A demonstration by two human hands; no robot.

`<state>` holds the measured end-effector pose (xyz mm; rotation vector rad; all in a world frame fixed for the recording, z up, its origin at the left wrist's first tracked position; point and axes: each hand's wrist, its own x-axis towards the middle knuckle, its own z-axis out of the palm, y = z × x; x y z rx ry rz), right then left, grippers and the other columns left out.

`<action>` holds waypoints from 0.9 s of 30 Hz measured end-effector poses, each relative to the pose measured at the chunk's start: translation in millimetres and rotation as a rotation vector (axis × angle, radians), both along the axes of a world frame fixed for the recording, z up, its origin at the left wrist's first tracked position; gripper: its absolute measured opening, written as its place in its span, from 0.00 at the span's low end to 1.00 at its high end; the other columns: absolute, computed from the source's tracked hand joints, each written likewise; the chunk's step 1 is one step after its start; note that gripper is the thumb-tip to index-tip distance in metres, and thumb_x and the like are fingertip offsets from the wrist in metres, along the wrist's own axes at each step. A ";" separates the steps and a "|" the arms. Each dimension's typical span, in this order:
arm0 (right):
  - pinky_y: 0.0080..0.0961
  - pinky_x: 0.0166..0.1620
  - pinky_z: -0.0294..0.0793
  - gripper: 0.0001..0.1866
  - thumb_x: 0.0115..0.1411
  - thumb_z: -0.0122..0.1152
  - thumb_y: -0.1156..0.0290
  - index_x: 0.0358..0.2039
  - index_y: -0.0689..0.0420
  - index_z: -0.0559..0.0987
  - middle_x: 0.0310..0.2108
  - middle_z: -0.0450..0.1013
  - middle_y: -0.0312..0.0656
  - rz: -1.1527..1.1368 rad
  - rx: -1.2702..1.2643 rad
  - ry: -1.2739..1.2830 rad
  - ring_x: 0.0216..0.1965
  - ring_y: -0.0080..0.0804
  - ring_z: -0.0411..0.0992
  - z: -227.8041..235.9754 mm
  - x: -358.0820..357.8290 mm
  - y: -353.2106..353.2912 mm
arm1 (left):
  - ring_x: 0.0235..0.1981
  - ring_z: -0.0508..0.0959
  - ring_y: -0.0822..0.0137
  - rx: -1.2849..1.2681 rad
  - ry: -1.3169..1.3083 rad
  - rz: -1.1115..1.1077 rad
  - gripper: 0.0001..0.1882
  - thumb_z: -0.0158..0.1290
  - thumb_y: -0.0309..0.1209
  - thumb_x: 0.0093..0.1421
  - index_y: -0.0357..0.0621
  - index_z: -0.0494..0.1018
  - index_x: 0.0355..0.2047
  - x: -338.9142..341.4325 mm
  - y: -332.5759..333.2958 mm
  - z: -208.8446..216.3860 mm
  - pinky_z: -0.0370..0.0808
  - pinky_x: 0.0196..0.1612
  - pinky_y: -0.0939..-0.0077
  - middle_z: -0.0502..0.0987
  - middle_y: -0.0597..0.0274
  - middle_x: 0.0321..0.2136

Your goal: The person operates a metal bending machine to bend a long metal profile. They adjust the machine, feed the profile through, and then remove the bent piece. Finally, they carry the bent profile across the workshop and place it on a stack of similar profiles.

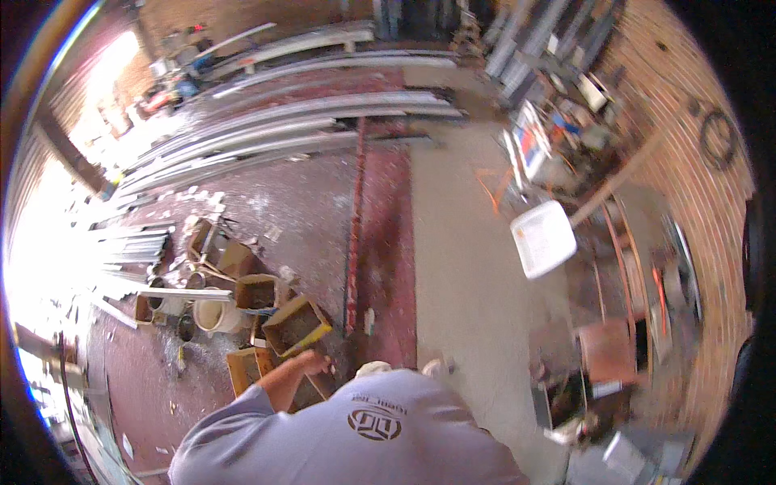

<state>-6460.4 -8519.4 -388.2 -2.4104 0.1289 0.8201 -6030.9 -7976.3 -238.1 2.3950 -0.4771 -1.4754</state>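
My left hand reaches out beside the cardboard boxes, its fingers curled together. A small pale spot shows at the fingertips, too small and blurred to name. Nearest to the hand are an open cardboard box with a yellow strip along its edge and another box by my forearm. My right hand is out of sight, and my pale shirt fills the lower middle. Beyond the boxes stands a white bucket, with a light metal strip lying across it.
Long metal profiles lie across the floor at the far side. A red metal bar runs lengthwise ahead of me. To the right are a white plastic tub, a cluttered bench area and a brick wall.
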 end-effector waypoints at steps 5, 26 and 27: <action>0.34 0.31 0.75 0.12 0.56 0.53 0.72 0.38 0.63 0.78 0.32 0.74 0.45 -0.420 -0.112 -0.289 0.31 0.37 0.73 32.8 201.2 -197.7 | 0.47 0.76 0.57 -0.003 0.177 0.333 0.24 0.40 0.52 0.66 0.54 0.70 0.54 -29.1 -50.6 -38.0 0.73 0.49 0.63 0.76 0.58 0.46; 0.24 0.28 0.71 0.03 0.55 0.54 0.73 0.27 0.57 0.75 0.24 0.71 0.37 -0.333 0.202 0.065 0.24 0.26 0.70 63.0 777.6 -269.0 | 0.56 0.70 0.50 -0.464 -0.140 0.588 0.38 0.36 0.62 0.64 0.41 0.67 0.58 576.5 -320.0 43.4 0.63 0.61 0.62 0.68 0.45 0.57; 0.24 0.28 0.71 0.03 0.55 0.54 0.73 0.27 0.57 0.75 0.24 0.71 0.37 -0.338 0.214 0.062 0.24 0.26 0.70 64.6 802.1 -277.7 | 0.56 0.69 0.49 -0.450 -0.156 0.579 0.38 0.36 0.61 0.64 0.40 0.68 0.57 606.0 -320.3 25.9 0.63 0.61 0.61 0.68 0.45 0.56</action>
